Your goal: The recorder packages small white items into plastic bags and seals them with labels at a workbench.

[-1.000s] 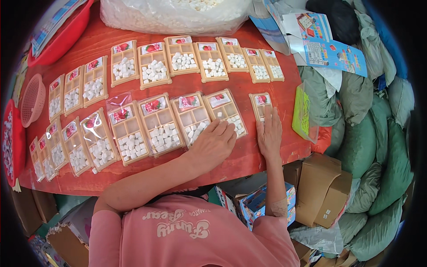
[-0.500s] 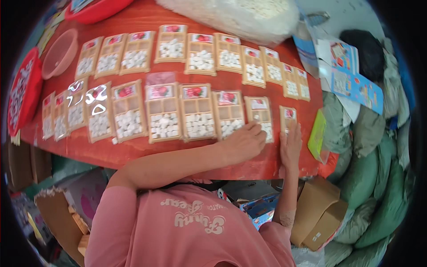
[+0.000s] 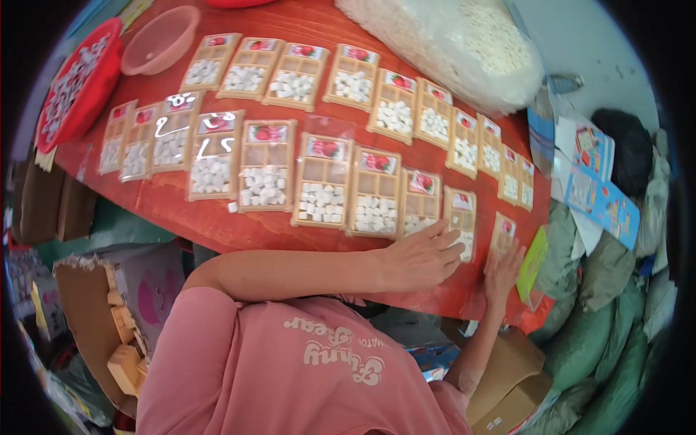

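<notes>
My left hand (image 3: 428, 257) reaches across to the right, fingers apart, beside a small tan compartment tray (image 3: 462, 199) that bears white cube-like pieces and a picture card. Its fingertips partly cover the white pieces (image 3: 467, 239). My right hand (image 3: 503, 272) lies with fingers stretched over the lower part of the rightmost tray (image 3: 503, 223), hiding most of what that tray holds. Left of my left hand stands another tray (image 3: 422, 183) with a strawberry picture, its lower end covered by the hand. Neighbouring trays (image 3: 377, 190) hold heaps of white cubes in their lower half.
Two rows of similar trays (image 3: 353, 76) cover the red table (image 3: 217, 228). A large clear bag of white pieces (image 3: 478, 40) lies at the back. At left are a red basin (image 3: 109, 54) and pink basket (image 3: 163, 36). Green sacks (image 3: 598, 341) and a carton (image 3: 511, 373) stand at right.
The view has swung, so the trays appear tilted and shifted. My left fingers were closed together over the tray and are now spread beside it. The right hand stays at the rightmost tray.
</notes>
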{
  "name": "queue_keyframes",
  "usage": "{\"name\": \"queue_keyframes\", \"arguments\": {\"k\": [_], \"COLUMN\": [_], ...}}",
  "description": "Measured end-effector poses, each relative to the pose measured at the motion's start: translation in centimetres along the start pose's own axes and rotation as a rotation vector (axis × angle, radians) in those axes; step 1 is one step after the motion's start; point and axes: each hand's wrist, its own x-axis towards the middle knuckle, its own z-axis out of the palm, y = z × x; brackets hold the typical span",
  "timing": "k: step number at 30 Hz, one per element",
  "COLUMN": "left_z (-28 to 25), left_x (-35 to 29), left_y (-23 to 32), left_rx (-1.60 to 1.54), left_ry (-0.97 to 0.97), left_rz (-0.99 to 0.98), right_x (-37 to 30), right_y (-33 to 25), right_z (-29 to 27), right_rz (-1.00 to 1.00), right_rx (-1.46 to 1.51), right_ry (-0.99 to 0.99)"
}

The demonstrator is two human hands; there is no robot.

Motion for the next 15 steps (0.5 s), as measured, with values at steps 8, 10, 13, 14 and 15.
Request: {"name": "queue_keyframes", "arguments": {"k": [8, 10, 13, 14, 15], "left_z": [-13.4, -17.8, -24.8, -26.8, -28.8], "left_x": [-7.9, -13.0, -20.0, -22.4, -25.1], "left_y": [-6.6, -10.7, -12.9, -13.1, -12.7], "left_rx": [0.031, 0.284, 0.516, 0.536, 0.551], "left_ry": [0.407, 0.434, 0.596, 0.582, 0.57], "left_rz": [-0.22, -0.498, -0.844, -0.96, -1.084], "right_x": [-0.5, 0.0, -1.4, -1.6, -0.9], "right_y": [-8.0, -12.6, -19.7, -21.7, -22.7], "right_z": [-3.5, -5.2, -8.7, -9.6, -9.2], "right_rz": [-0.431, -0.503, -0.649, -0.67, -0.776], "right_rx": [0.349, 0.514, 0.634, 0.657, 0.631], "right_ry": [0.442, 0.282, 0.193, 0.145, 0.161]}}
